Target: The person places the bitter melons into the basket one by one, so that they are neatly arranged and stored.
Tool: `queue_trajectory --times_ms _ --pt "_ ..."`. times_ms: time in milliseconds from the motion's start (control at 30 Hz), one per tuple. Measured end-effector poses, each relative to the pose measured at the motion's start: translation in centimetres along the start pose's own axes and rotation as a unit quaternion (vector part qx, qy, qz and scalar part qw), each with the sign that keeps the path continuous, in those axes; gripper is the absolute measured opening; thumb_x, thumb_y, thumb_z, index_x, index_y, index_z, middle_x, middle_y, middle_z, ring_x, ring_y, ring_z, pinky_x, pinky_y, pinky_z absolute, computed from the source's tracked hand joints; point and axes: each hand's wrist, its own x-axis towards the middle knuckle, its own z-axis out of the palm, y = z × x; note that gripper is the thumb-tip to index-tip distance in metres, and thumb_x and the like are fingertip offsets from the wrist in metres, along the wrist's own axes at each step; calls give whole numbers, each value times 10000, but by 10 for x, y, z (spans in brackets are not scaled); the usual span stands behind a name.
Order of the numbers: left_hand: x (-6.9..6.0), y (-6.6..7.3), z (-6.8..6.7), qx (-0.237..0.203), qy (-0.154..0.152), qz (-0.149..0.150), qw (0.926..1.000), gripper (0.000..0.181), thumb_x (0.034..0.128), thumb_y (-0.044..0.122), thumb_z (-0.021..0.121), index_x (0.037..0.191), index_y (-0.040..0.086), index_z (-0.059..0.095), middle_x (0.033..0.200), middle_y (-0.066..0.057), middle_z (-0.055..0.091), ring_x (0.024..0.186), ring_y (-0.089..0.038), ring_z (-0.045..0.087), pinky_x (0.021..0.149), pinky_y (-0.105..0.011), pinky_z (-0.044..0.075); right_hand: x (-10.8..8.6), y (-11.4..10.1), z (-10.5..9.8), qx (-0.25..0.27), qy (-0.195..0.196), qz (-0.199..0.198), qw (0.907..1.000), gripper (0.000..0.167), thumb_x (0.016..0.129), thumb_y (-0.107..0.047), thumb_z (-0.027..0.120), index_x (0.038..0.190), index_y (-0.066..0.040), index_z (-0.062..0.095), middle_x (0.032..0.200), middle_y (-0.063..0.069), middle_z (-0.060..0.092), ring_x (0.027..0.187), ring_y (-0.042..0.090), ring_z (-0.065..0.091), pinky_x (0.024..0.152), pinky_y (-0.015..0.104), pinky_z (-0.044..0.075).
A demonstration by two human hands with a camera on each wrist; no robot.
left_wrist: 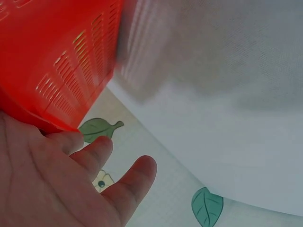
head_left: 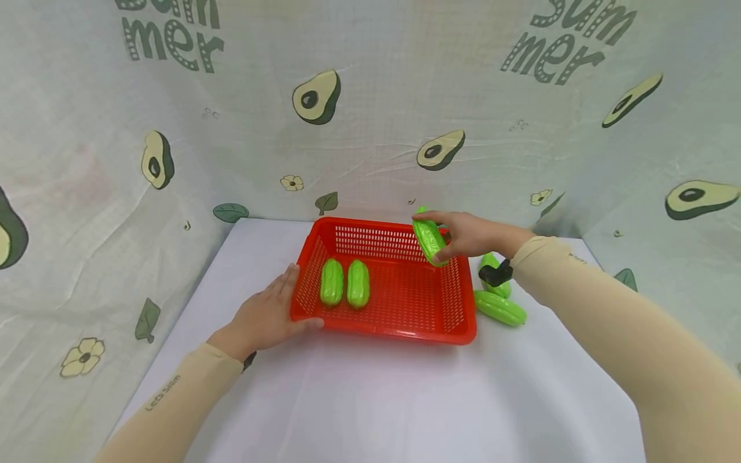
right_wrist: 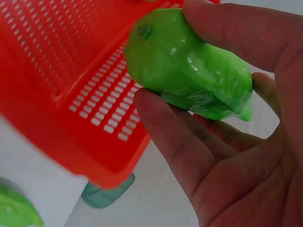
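Note:
My right hand pinches a green star fruit, a glossy ridged fruit, between thumb and fingers above the back right of a red basket. In the right wrist view its stem end and ridges show close up, the star fruit tilted in the fingers. My left hand rests against the basket's left rim, its fingers straight and the thumb along the front left corner. The left wrist view shows the fingers extended beside the basket wall. Two star fruits lie side by side in the basket's left part.
Right of the basket, two more star fruits lie on the white table, one near the basket's corner and another partly hidden by the right wrist's black strap. A cloth printed with avocados hangs behind and at both sides.

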Motion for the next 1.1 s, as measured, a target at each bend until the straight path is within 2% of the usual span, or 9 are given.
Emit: queue_trajectory --times_ms 133,400,567,733,1100 --pt "0 -1 0 -4 28 40 10000 1289 746 892 477 1588 5 70 1637 -182 160 1464 -396 230 1026 -572 425 20 -14 10 3 -163 -46 9999 916 812 -164 846 1565 -263 333 1402 112 479 1045 313 595 852 395 529" --pt "3 2 -3 -1 -19 -2 10000 1287 749 887 482 1588 4 67 1633 -186 172 1464 -395 231 1032 -578 416 43 -23 32 -90 -534 69 9985 880 827 -168 829 1561 -267 353 1386 72 474 1142 271 499 918 397 500" --pt "1 2 -3 29 -38 2 10000 1283 756 880 486 1583 -10 75 1629 -198 176 1462 -401 233 1040 -572 410 52 -27 47 -118 -753 -46 9971 861 832 -160 825 1554 -279 370 1389 55 473 1182 251 463 936 384 492" --pt "-1 1 -3 58 -15 81 9999 1283 760 891 456 1580 -19 74 1627 -205 174 1463 -402 230 1055 -559 398 57 -30 57 5 -879 130 9960 844 837 -157 822 1541 -320 386 1352 68 470 1192 284 455 912 381 501" --pt "0 0 -3 74 -19 85 9999 1294 752 898 451 1580 -19 66 1627 -207 172 1466 -403 218 1057 -558 395 73 -28 78 25 -991 116 9950 857 832 -248 834 1554 -277 374 1464 45 434 1283 266 420 1052 480 407"
